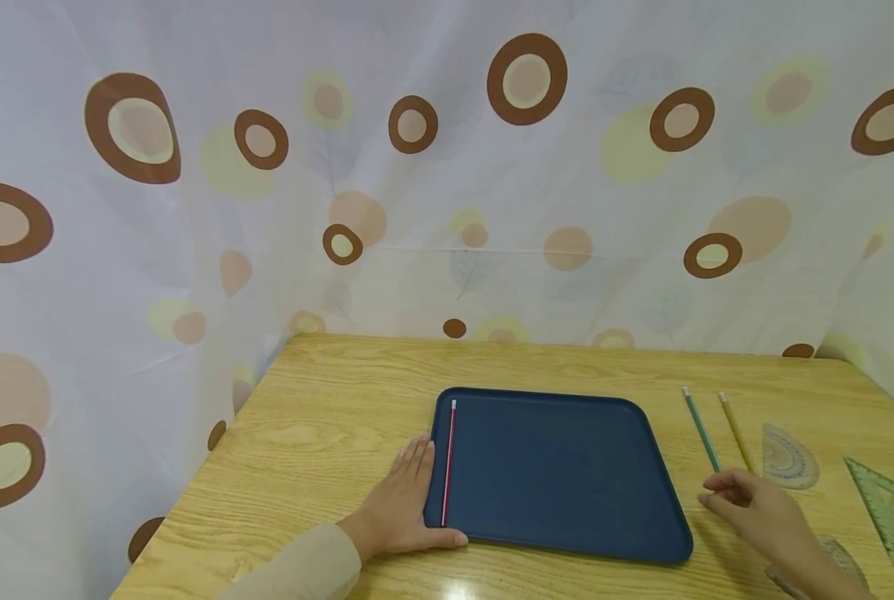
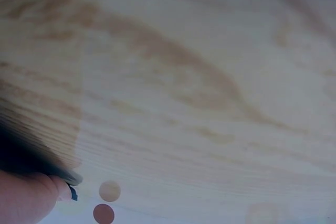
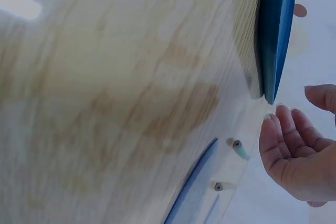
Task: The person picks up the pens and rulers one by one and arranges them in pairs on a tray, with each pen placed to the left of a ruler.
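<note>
A dark blue tray [image 1: 559,471] lies on the wooden table, with a red pencil [image 1: 449,467] along its left side. My left hand [image 1: 397,504] rests at the tray's near left corner, fingers straight along the left side and thumb by the front edge. In the left wrist view only part of that hand [image 2: 26,200] shows, low at the left. Right of the tray, my right hand [image 1: 765,517] is over the near end of a teal pencil [image 1: 701,429]. The right wrist view shows this hand [image 3: 296,153] loosely bent, thumb apart, with nothing between the fingers.
A yellow pencil [image 1: 735,429] lies beside the teal one. Farther right are a clear protractor [image 1: 787,458] and a green set square [image 1: 883,504]. Another clear plastic piece [image 1: 840,560] is partly hidden under my right wrist. A patterned curtain [image 1: 447,183] hangs behind the table.
</note>
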A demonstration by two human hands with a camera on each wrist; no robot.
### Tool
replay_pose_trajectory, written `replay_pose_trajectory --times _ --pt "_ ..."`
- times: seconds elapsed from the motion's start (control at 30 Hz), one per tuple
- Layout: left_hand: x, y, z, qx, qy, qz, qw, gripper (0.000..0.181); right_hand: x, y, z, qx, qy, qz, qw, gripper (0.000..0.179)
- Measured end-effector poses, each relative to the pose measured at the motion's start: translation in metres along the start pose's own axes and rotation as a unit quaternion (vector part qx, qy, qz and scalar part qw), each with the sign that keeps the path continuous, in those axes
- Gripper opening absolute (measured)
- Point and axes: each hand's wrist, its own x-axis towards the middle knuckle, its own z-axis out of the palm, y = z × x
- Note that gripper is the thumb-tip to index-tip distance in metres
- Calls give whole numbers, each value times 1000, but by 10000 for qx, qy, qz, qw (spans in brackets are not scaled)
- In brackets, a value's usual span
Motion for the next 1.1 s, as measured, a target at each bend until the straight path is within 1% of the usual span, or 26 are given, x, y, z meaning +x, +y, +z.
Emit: replay_pose_trajectory --times 0.3,0.43,0.6,0.77,0.87,0.93,1.1 --pt "1 -1 1 54 44 13 10000 118 -1 14 -10 -53 -252 333 9991 40" --pt "1 -1 0 55 44 7 10000 118 -2 20 -14 -71 -341 361 9987 42" --pt "1 -1 -1 64 45 -3 10000 118 -4 28 -17 -154 -351 402 9985 45" --pt "1 -1 -2 46 68 62 9999 119 -4 38 -18 -281 -261 446 9983 50" --pt "0 -1 -2 33 81 63 9999 119 -5 44 -19 -351 -213 416 9983 50" --pt "0 -1 -2 29 91 45 9999 119 -5 46 -20 -279 -276 456 9982 50" --pt "0 -2 -3 46 153 43 9999 119 -9 51 -27 -291 -356 474 9978 53"
